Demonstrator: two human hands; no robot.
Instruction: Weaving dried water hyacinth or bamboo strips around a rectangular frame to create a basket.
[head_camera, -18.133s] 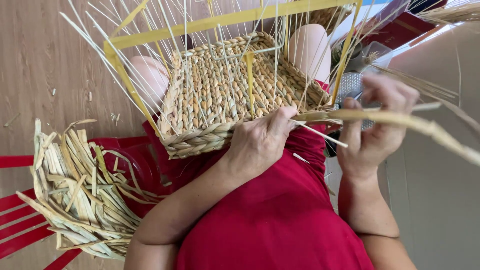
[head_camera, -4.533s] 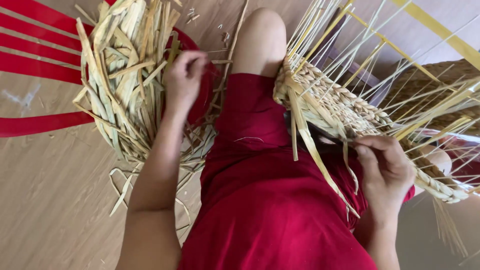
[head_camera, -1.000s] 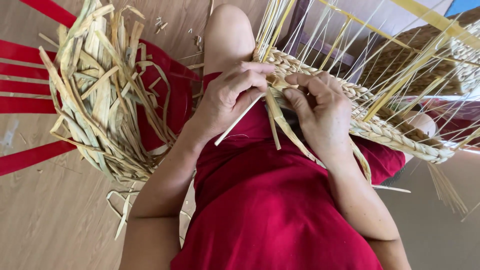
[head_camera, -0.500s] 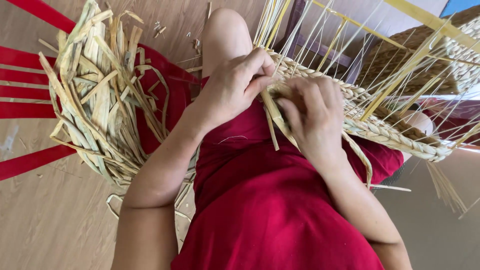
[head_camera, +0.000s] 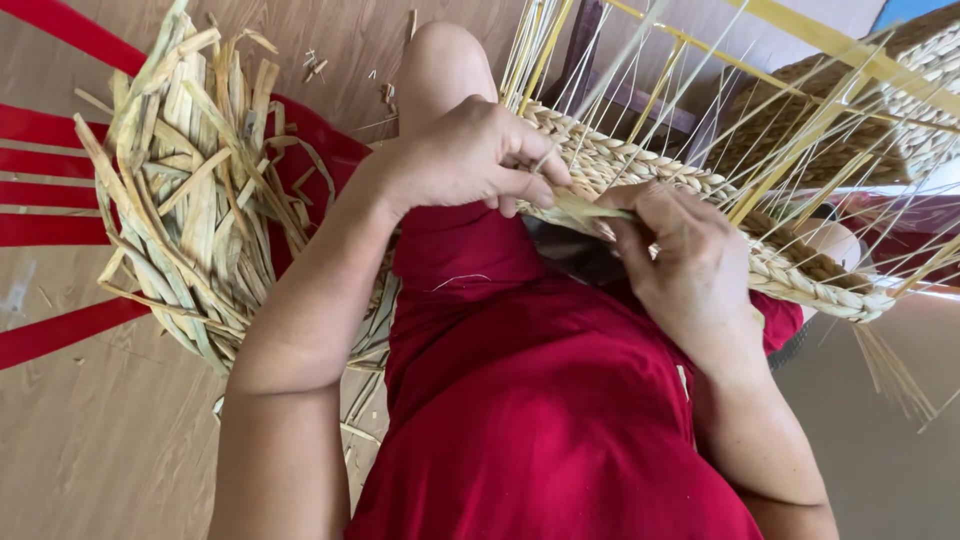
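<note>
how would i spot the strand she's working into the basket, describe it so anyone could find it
Start at the woven basket lying across the lap in red cloth, its thin pale stakes fanning upward. Follow its braided rim to where the left hand and right hand meet. The flat straw strand is pinched between them: loose and broad, unlike the tightly braided rim and the wiry stakes.

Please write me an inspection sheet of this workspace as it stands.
Surface: wooden floor, bare near the legs.
Job's things: half-woven basket on the lap, thin stakes sticking up; flat straw strand at its rim.
Clutter: bundle of dried straw on a red chair; small scraps on the floor.
Grips: left hand and right hand both pinch the strand at the rim.
Cables: nothing seen.
Surroundings: second basket at upper right.
</note>
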